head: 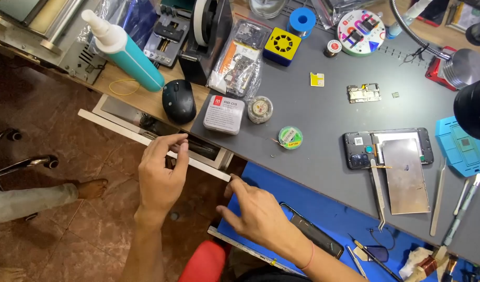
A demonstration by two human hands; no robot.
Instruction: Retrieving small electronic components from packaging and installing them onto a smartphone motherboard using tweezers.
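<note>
My left hand (pixel 161 175) curls its fingers over the top edge of a long white drawer front (pixel 119 129), which stands slightly pulled out under the desk edge. My right hand (pixel 255 211) is spread out, its index fingertip touching the right end of that drawer front. It holds nothing. Under my right hand lies a blue-lined pull-out tray (pixel 323 214), with a dark phone (pixel 314 236) on it beside my wrist.
On the grey mat (pixel 323 109) lie an opened phone (pixel 386 149) with a metal plate, tweezers (pixel 378 193), a grey tin box (pixel 223 114) and small round tins. A black mouse (pixel 178 101) and a teal bottle (pixel 126 51) are behind the drawer. Another person's bare foot (pixel 91 189) rests on the floor, left.
</note>
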